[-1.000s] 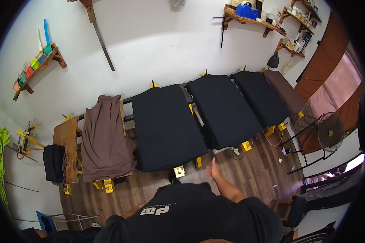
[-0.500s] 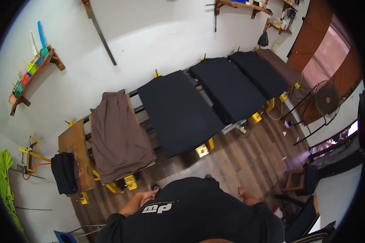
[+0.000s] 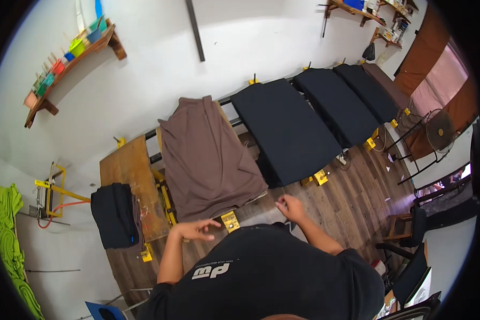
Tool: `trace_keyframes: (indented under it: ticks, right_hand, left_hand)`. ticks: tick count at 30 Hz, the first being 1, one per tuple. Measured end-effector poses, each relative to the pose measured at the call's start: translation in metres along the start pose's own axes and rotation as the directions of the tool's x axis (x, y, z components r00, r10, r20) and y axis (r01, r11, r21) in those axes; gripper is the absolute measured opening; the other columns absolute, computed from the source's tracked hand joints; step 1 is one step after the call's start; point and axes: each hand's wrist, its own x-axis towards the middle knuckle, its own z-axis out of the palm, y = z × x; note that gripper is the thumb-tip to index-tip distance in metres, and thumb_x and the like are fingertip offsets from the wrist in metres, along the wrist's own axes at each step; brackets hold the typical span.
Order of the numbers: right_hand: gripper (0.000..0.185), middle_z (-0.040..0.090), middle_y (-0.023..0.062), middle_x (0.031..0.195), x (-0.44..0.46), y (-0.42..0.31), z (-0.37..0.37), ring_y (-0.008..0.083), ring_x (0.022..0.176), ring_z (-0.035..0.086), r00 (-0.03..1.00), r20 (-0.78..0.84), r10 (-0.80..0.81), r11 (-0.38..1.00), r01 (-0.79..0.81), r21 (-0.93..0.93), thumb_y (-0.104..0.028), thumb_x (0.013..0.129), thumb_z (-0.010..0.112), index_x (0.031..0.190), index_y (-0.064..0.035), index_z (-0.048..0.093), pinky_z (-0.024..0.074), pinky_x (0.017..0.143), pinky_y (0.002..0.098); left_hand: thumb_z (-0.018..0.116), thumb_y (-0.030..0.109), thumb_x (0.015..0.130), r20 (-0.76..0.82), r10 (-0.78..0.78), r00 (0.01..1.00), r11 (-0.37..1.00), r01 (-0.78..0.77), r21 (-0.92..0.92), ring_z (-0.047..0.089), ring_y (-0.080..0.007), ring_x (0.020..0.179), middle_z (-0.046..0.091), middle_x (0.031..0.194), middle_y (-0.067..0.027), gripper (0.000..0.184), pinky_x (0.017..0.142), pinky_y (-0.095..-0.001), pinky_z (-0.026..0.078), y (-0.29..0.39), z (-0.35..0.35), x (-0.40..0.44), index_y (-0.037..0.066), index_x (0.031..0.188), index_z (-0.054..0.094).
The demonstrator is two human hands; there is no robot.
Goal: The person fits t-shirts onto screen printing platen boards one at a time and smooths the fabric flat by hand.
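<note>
My left hand (image 3: 196,230) hovers near the front end of a board draped with a brown garment (image 3: 210,160). Its fingers are spread and hold nothing. My right hand (image 3: 292,208) is in the air just off that garment's front right corner, fingers loosely bent and a little apart, with nothing visible in them. The brown cloth lies wrinkled over its board, some wood showing at the edge. To its right, a black garment (image 3: 288,133) lies smooth on another board. Left of it is a bare wooden board (image 3: 130,165) with folded dark garments (image 3: 113,216) on its front part.
More black-covered boards (image 3: 336,106) line the wall, on a rail with yellow brackets (image 3: 230,221). A fan (image 3: 440,132) stands at right, chairs (image 3: 410,232) behind it. Wall shelves (image 3: 74,66) hold coloured tubs. Green cloth (image 3: 8,229) hangs at far left. The floor (image 3: 352,186) is wood.
I have come closer to the brown garment, and the view has shifted left. Both hands have risen from beside my body and reached forward; my left fingers have spread.
</note>
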Motion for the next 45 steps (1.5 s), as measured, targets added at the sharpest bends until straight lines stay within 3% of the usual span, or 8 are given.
trace_keyframes:
  ticks: [5, 7, 18, 27, 33, 38, 42, 45]
  right_hand:
    - [0.052, 0.060, 0.0114, 0.128, 0.058, -0.091, 0.003, 0.0357, 0.116, 0.059, 0.938, 0.085, -0.337, 0.932, 0.345, -0.112, -0.041, 0.082, 0.084, 0.119, -0.0101, 0.066, 0.0521, 0.096, 0.0443]
    - [0.050, 0.057, 0.0080, 0.135, 0.062, -0.090, 0.025, 0.0345, 0.124, 0.054, 0.926, 0.111, -0.362, 0.925, 0.371, -0.079, -0.040, 0.082, 0.084, 0.122, -0.0151, 0.068, 0.0481, 0.098, 0.0469]
    - [0.018, 0.069, -0.0008, 0.127, 0.046, -0.080, 0.055, 0.0268, 0.123, 0.056, 0.993, -0.004, -0.120, 0.991, 0.120, -0.066, -0.016, 0.078, 0.082, 0.094, -0.0155, 0.076, 0.0406, 0.100, 0.0440]
    - [0.023, 0.071, 0.0009, 0.105, 0.067, -0.105, 0.037, 0.0273, 0.107, 0.062, 0.948, -0.225, -0.223, 0.974, 0.208, -0.087, -0.003, 0.069, 0.077, 0.083, -0.0110, 0.062, 0.0433, 0.091, 0.0414]
    - [0.023, 0.075, 0.0045, 0.101, 0.090, -0.114, 0.032, 0.0308, 0.101, 0.066, 0.923, -0.243, -0.300, 0.950, 0.312, 0.013, 0.001, 0.069, 0.074, 0.085, -0.0081, 0.060, 0.0463, 0.090, 0.0417]
    - [0.019, 0.074, 0.0096, 0.084, 0.124, -0.131, 0.021, 0.0194, 0.078, 0.071, 1.000, 0.001, 0.007, 0.941, -0.007, 0.337, 0.004, 0.077, 0.075, 0.089, -0.0002, 0.062, 0.0543, 0.078, 0.0304]
    - [0.015, 0.067, -0.0036, 0.079, 0.159, -0.123, -0.009, 0.0046, 0.071, 0.058, 0.949, 0.311, -0.047, 0.895, -0.098, 0.434, 0.003, 0.081, 0.083, 0.089, -0.0008, 0.071, 0.0485, 0.065, 0.0230]
    - [0.015, 0.062, -0.0061, 0.073, 0.174, -0.131, -0.036, 0.0027, 0.064, 0.052, 0.875, 0.483, -0.039, 0.833, -0.238, 0.499, -0.012, 0.094, 0.081, 0.090, -0.0008, 0.072, 0.0426, 0.058, 0.0230]
  left_hand:
    - [0.088, 0.048, 0.082, -0.658, 0.349, 0.668, 0.936, -0.283, 0.210, 0.054, -0.0226, 0.095, 0.050, 0.110, -0.0081, 0.046, 0.086, -0.0363, 0.047, -0.037, 0.008, 0.003, 0.012, 0.100, 0.066]
    - [0.092, 0.044, 0.075, -0.739, 0.294, 0.606, 0.899, 0.087, 0.429, 0.056, -0.0308, 0.098, 0.055, 0.108, -0.0091, 0.048, 0.087, -0.0409, 0.047, -0.044, 0.016, 0.003, 0.010, 0.087, 0.061]
    - [0.091, 0.022, 0.068, -0.795, 0.340, 0.502, 0.892, 0.095, 0.442, 0.058, -0.0345, 0.107, 0.058, 0.105, -0.0085, 0.045, 0.091, -0.0446, 0.047, -0.063, 0.028, 0.010, 0.013, 0.104, 0.066]
    - [0.069, 0.001, 0.074, -0.864, 0.310, 0.396, 0.950, -0.085, 0.302, 0.060, -0.0345, 0.091, 0.058, 0.088, -0.0123, 0.020, 0.082, -0.0431, 0.047, -0.055, 0.035, 0.002, 0.005, 0.090, 0.059]
    - [0.063, -0.004, 0.072, -0.837, 0.500, 0.221, 0.852, 0.046, 0.521, 0.062, -0.0385, 0.096, 0.061, 0.092, -0.0131, 0.022, 0.083, -0.0440, 0.048, -0.036, 0.020, 0.003, 0.004, 0.089, 0.054]
    - [0.066, -0.008, 0.076, -0.937, 0.178, 0.299, 0.983, -0.089, 0.158, 0.068, -0.0432, 0.087, 0.067, 0.087, -0.0175, 0.029, 0.074, -0.0391, 0.053, -0.042, 0.003, -0.003, 0.002, 0.102, 0.056]
    - [0.080, 0.020, 0.094, -0.895, 0.138, 0.424, 0.987, -0.134, 0.089, 0.047, -0.0064, 0.063, 0.057, 0.061, -0.0129, 0.035, 0.058, -0.0295, 0.042, -0.012, -0.037, -0.032, -0.003, 0.079, 0.059]
    - [0.065, 0.034, 0.106, -0.836, 0.163, 0.525, 0.978, -0.196, 0.067, 0.028, -0.0093, 0.068, 0.033, 0.063, -0.0049, 0.050, 0.055, -0.0314, 0.029, -0.009, -0.066, -0.041, 0.002, 0.077, 0.040]
